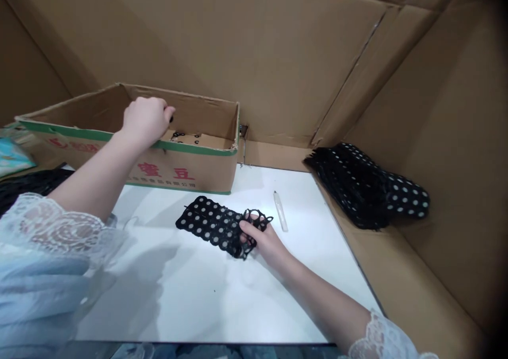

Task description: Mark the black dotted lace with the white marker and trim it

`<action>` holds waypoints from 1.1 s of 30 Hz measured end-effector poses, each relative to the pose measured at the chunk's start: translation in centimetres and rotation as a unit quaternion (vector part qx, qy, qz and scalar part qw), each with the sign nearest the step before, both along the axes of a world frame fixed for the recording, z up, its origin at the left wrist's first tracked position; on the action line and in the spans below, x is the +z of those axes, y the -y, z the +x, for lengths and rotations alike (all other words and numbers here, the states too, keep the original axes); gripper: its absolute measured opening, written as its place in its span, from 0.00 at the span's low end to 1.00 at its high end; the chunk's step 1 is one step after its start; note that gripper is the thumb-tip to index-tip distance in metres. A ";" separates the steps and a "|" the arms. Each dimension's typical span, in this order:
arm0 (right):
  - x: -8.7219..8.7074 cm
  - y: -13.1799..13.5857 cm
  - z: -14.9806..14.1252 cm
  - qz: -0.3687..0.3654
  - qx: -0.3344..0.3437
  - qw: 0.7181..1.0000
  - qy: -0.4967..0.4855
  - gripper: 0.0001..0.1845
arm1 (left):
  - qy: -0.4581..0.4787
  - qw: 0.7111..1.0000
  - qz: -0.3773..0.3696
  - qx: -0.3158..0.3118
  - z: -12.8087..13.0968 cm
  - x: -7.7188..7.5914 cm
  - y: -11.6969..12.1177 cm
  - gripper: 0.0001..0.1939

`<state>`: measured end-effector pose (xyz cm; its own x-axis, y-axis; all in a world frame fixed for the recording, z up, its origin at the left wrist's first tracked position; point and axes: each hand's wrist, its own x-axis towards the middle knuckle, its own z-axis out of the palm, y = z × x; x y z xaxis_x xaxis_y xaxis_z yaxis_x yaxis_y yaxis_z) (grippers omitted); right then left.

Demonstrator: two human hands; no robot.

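Observation:
A black rubber sheet [210, 222] full of round holes lies flat on the white table [190, 290]. My right hand [262, 238] rests on its right end, fingers pressed onto the part where the rings have been removed. My left hand [146, 117] hovers over the open cardboard box [190, 169], fingers curled in a pinch with something small and dark at the fingertips. Several black rings [186, 136] lie on the box floor.
A pile of black perforated sheets [365, 184] leans on the cardboard wall at the right. A small white pen-like tool [281, 211] lies beside the sheet. Cardboard walls surround the table on the back and right. More dark material [27, 184] sits at the far left.

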<state>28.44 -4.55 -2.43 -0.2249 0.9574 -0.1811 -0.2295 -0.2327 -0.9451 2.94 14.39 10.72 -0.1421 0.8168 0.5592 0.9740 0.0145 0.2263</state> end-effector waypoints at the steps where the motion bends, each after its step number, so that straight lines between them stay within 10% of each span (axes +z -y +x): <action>1: -0.1 -0.1 0.0 0.008 0.000 1.000 -0.007 0.13 | -0.007 1.000 -0.019 -0.006 -0.2 -0.2 -0.4 0.10; 14: 0.3 -0.7 -0.1 -0.109 -0.013 0.988 -0.106 0.14 | -0.002 0.999 -0.042 -0.006 0.3 0.8 0.6 0.17; 20: 0.4 -0.4 -0.4 -0.105 -0.009 0.988 -0.117 0.13 | -0.054 0.973 0.148 -0.166 4.4 -2.0 8.6 0.17; 26: 0.1 -0.1 -0.6 -0.032 0.040 0.993 -0.109 0.10 | 0.010 0.879 -0.297 -0.374 10.1 -9.0 16.7 0.21; 33: 0.2 -0.2 -0.4 -0.040 0.083 0.988 -0.124 0.11 | 0.245 0.766 -0.362 -0.471 10.1 -10.4 16.2 0.09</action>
